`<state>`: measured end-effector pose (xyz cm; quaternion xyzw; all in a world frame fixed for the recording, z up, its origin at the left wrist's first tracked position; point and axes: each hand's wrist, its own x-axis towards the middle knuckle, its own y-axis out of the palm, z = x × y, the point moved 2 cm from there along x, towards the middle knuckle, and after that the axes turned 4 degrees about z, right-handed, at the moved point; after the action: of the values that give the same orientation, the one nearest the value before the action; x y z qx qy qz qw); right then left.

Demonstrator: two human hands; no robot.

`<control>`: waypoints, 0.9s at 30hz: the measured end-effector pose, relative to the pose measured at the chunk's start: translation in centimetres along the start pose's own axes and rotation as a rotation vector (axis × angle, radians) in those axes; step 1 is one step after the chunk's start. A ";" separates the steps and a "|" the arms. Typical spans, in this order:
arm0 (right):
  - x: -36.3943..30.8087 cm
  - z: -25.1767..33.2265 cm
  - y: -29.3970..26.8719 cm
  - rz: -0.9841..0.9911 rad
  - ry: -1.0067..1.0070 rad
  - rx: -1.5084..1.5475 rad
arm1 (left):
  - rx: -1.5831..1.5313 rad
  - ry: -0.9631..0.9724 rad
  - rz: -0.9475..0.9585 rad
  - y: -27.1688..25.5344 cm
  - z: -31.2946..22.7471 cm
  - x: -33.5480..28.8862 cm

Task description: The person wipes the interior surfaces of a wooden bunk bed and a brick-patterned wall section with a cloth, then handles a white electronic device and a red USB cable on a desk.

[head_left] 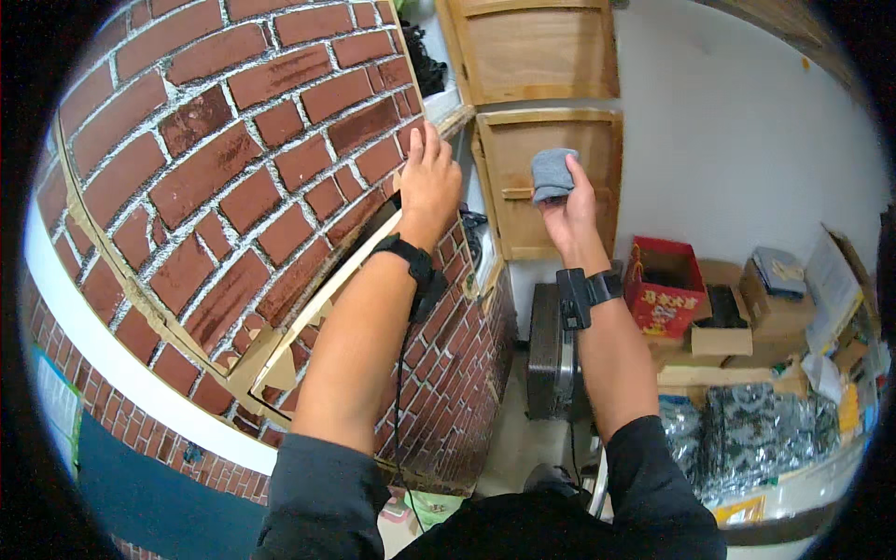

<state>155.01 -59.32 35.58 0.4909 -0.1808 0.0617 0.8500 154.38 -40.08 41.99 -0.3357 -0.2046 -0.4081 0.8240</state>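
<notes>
My right hand (571, 213) grips a small, soft grey folded cloth item (553, 175), thumb at its right side, raised before an open wooden cabinet door (597, 201). Its exact kind does not show. My left hand (432, 185) rests at the right edge of a panel with a brick pattern (280, 168). The left fingers stretch forward along that edge; the thumb is hidden. Below the panel runs a dark gap beside a pale wooden strip (322, 303). Black strapped devices sit on both wrists.
A second wooden door (541, 51) stands open farther off, with dark items in the cabinet beside it. At right are a red box (665, 287), an open carton (721, 322) and clear plastic-wrapped packages (761, 434). A dark case (551, 359) stands on the floor between my arms.
</notes>
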 end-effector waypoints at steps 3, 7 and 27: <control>1.8 -1.6 1.8 0.059 0.062 0.048 | -0.079 -0.047 0.001 -0.2 -0.3 0.1; 5.4 -4.7 3.5 0.150 -0.008 0.077 | -1.126 -0.512 -0.263 0.5 -1.3 2.4; 35.8 12.8 -21.4 -0.398 -0.491 -1.178 | -2.429 -0.886 -0.105 3.8 -0.7 4.5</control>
<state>191.04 -83.80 37.19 -0.0316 -0.2787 -0.3189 0.9053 160.11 -41.31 42.82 -0.9622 0.0282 -0.2179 -0.1612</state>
